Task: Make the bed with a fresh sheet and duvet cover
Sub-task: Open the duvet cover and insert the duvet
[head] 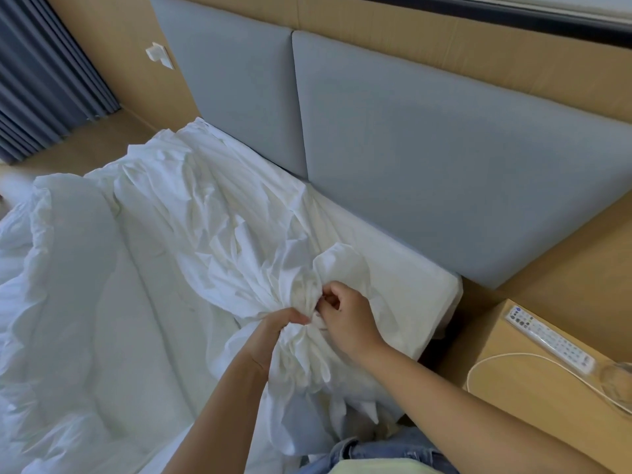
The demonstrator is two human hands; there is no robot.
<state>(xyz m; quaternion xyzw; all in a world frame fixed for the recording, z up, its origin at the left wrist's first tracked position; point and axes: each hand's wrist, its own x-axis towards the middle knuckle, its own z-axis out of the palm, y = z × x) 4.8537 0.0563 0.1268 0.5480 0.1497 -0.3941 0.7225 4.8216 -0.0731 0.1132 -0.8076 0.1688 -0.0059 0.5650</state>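
A crumpled white sheet [219, 213] lies bunched along the head of the bed, over the white mattress [403, 271]. Its near end is gathered into a tight bundle at the mattress corner. My left hand [273, 333] squeezes that gathered bundle from the left. My right hand [349, 316] pinches the folds of the same bundle from the right, fingers curled into the cloth. A puffy white duvet [51, 285] lies heaped over the left part of the bed.
A grey padded headboard [427, 138] runs behind the bed on a wooden wall. To the right stands a wooden bedside table [533, 398] with a remote control [547, 338], a white cable [513, 357] and a glass [619, 384]. Blue curtains [37, 73] hang at far left.
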